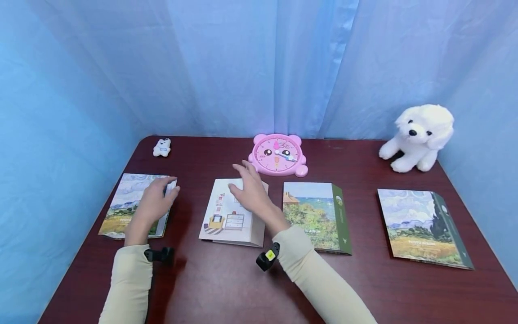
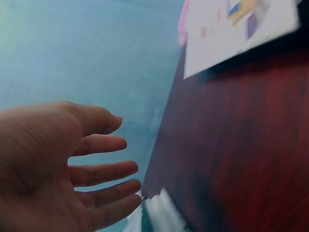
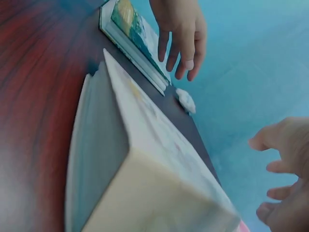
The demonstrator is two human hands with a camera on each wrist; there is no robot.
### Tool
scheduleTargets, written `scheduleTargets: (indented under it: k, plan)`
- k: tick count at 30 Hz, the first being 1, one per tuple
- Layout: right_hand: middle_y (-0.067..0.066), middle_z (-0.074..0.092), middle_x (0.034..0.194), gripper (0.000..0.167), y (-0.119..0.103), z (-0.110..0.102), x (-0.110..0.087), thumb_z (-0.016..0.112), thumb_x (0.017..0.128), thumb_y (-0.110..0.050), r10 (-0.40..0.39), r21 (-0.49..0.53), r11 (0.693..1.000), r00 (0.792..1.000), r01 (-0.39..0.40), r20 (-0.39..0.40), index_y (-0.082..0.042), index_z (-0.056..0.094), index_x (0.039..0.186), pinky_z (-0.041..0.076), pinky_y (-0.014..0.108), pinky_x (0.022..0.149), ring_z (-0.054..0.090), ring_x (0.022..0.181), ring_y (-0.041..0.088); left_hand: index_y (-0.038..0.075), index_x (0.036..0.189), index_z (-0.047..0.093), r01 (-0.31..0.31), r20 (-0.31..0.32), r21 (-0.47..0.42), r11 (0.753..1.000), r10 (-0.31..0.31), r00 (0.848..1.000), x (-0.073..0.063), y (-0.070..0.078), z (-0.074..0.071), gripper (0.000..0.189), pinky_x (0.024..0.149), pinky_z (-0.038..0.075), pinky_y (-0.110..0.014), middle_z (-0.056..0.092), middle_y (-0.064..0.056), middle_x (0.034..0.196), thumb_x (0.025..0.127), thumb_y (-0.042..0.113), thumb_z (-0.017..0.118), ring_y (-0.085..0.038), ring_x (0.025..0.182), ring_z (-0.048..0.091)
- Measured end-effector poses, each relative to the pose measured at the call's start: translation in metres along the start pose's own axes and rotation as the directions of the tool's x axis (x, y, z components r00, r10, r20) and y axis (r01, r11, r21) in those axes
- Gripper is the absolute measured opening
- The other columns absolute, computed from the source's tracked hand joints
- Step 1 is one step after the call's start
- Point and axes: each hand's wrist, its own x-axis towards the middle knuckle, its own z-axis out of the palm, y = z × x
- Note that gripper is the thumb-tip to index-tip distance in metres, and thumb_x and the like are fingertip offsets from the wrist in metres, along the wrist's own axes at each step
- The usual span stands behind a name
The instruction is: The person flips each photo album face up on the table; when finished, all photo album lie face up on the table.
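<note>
My left hand (image 1: 153, 202) is above the leftmost photo album (image 1: 133, 191), which has a painted landscape cover. The left wrist view shows that hand's fingers (image 2: 108, 173) extended, with nothing in them. Over a white photo album (image 1: 226, 198) with a drawn yellow chair and dresser hovers my right hand (image 1: 252, 191), its fingers spread and relaxed. Seen from the right wrist, the white album's cover (image 3: 159, 130) stands tilted up from its pages (image 3: 99, 145); the right hand (image 3: 289, 169) is off to its side, holding nothing.
Right of the white album lie a seaside photo album (image 1: 311, 216) and another landscape album (image 1: 417, 225). A pink bear-shaped toy clock (image 1: 277, 155) is behind them. A white plush dog (image 1: 421, 137) sits back right, a small white bear figure (image 1: 162, 147) back left. Blue curtains (image 1: 226, 67) surround the table.
</note>
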Motion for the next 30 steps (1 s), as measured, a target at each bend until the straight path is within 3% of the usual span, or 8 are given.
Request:
scheduleTargets:
  k: [6, 13, 19, 24, 30]
  plan:
    - [0.019, 0.025, 0.154, 0.065, 0.016, -0.013, -0.021, 0.067, 0.087, -0.019, 0.103, -0.013, 0.995, 0.995, -0.104, -0.014, -0.008, 0.04, 0.145, 0.025, 0.049, 0.115, 0.023, 0.143, 0.035, 0.0, 0.139, 0.046, -0.062, 0.073, -0.002, 0.998, 0.062, 0.995, 0.001, 0.016, 0.029, 0.047, 0.096, 0.044, -0.056, 0.051, -0.025, 0.131, 0.099, 0.024, 0.052, -0.039, 0.117, 0.052]
    - [0.027, 0.013, 0.156, 0.083, 0.023, -0.008, -0.046, 0.069, 0.084, -0.023, 0.194, -0.013, 0.981, 0.98, -0.194, 0.05, -0.002, 0.024, 0.15, 0.021, 0.051, 0.116, 0.014, 0.144, 0.043, -0.002, 0.141, 0.043, -0.04, 0.153, -0.027, 0.999, 0.043, 0.987, 0.005, 0.032, 0.056, 0.055, 0.088, 0.049, -0.045, 0.06, -0.019, 0.117, 0.096, 0.026, 0.057, -0.027, 0.099, 0.059]
    - [0.028, 0.007, 0.157, 0.086, 0.029, 0.004, -0.063, 0.063, 0.088, -0.028, 0.244, 0.045, 0.967, 0.964, -0.25, 0.109, 0.002, 0.015, 0.152, 0.021, 0.051, 0.116, 0.01, 0.145, 0.041, -0.003, 0.142, 0.04, 0.014, 0.203, -0.101, 0.995, 0.007, 0.979, 0.007, 0.037, 0.063, 0.062, 0.083, 0.053, -0.039, 0.061, -0.018, 0.116, 0.093, 0.026, 0.063, -0.023, 0.093, 0.061]
    - [0.023, 0.009, 0.158, 0.08, 0.03, 0.009, -0.067, 0.059, 0.089, -0.026, 0.244, 0.119, 0.961, 0.967, -0.251, 0.074, -0.001, 0.016, 0.152, 0.022, 0.05, 0.115, 0.012, 0.146, 0.037, -0.002, 0.138, 0.048, 0.023, 0.216, -0.129, 0.991, 0.005, 0.976, 0.005, 0.036, 0.065, 0.058, 0.075, 0.053, -0.033, 0.062, -0.015, 0.109, 0.09, 0.026, 0.067, -0.02, 0.087, 0.06]
    - [0.014, 0.019, 0.158, 0.072, 0.034, 0.008, -0.069, 0.054, 0.085, -0.016, 0.29, 0.259, 0.925, 0.957, -0.28, -0.001, -0.007, 0.027, 0.151, 0.024, 0.052, 0.114, 0.022, 0.144, 0.035, 0.001, 0.14, 0.047, 0.008, 0.223, -0.141, 0.99, 0.024, 0.974, 0.003, 0.036, 0.071, 0.066, 0.077, 0.051, -0.033, 0.062, -0.012, 0.109, 0.087, 0.032, 0.071, -0.019, 0.091, 0.059]
